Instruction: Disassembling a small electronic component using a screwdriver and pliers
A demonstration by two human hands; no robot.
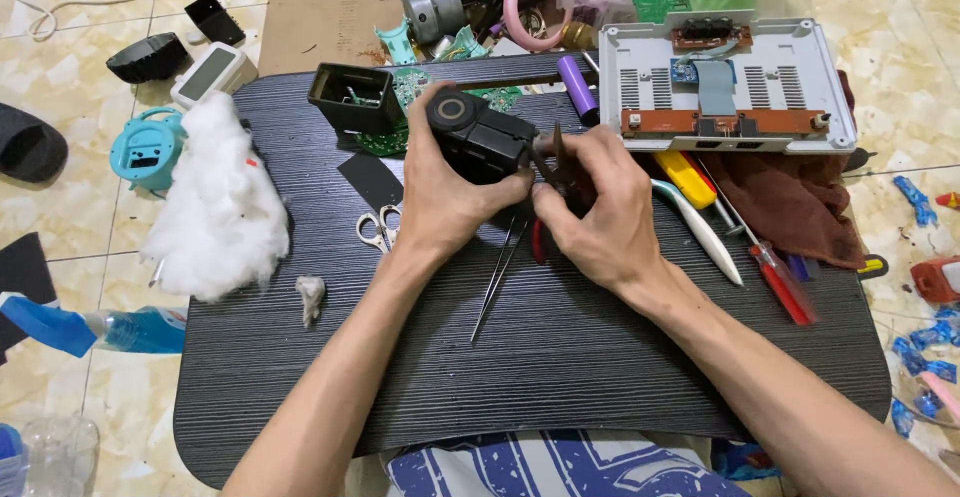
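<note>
2 hands meet over the black counter [560,357]: the left hand [440,192] has its fingers wrapped around 1 black camera module [480,137], and the right hand [590,212] has fingers pinching small pliers [552,162]; 2 screwdrivers [740,232] lie beside.

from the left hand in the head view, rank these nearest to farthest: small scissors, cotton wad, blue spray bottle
1. small scissors: on the black tray just left of the left hand, by the wrist.
2. cotton wad: farther left, at the tray's left edge.
3. blue spray bottle: farthest, lying on the floor off the tray's lower left.
</note>
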